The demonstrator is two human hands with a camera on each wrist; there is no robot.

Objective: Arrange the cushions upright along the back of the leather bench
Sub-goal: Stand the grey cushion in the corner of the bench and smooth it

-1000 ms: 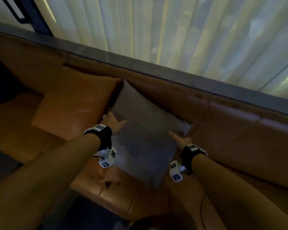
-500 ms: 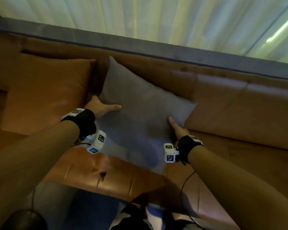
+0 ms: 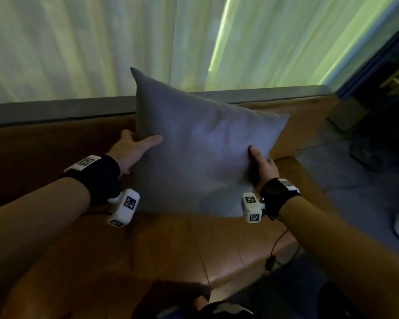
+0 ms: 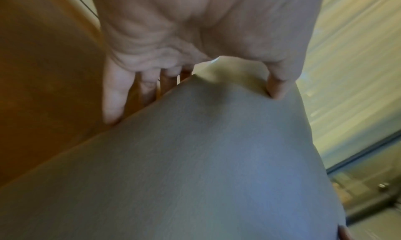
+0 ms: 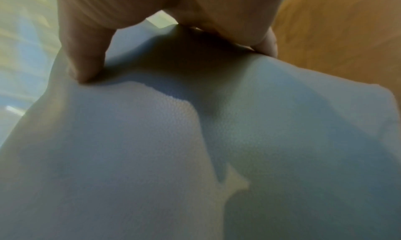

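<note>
A grey cushion (image 3: 200, 155) hangs lifted above the brown leather bench seat (image 3: 182, 247), one corner pointing up past the backrest (image 3: 44, 143). My left hand (image 3: 134, 148) grips its left edge, thumb on the front face and fingers behind. My right hand (image 3: 262, 165) pinches the right edge the same way. In the left wrist view the thumb (image 4: 279, 87) presses into the grey cushion (image 4: 195, 166) while the fingers (image 4: 115, 96) lie behind it. The right wrist view shows the grey cushion (image 5: 195, 140) creased under the thumb (image 5: 86, 63).
Pale curtains (image 3: 101, 47) hang behind a grey ledge (image 3: 55, 109) that tops the backrest. The bench ends at the right, where a dark floor (image 3: 355, 180) and a dark doorway (image 3: 392, 65) begin. A thin cable (image 3: 276, 245) trails from my right wrist.
Both hands have lifted the grey cushion off the seat and carried it to the right along the bench. The orange cushion seen earlier at the left is out of view.
</note>
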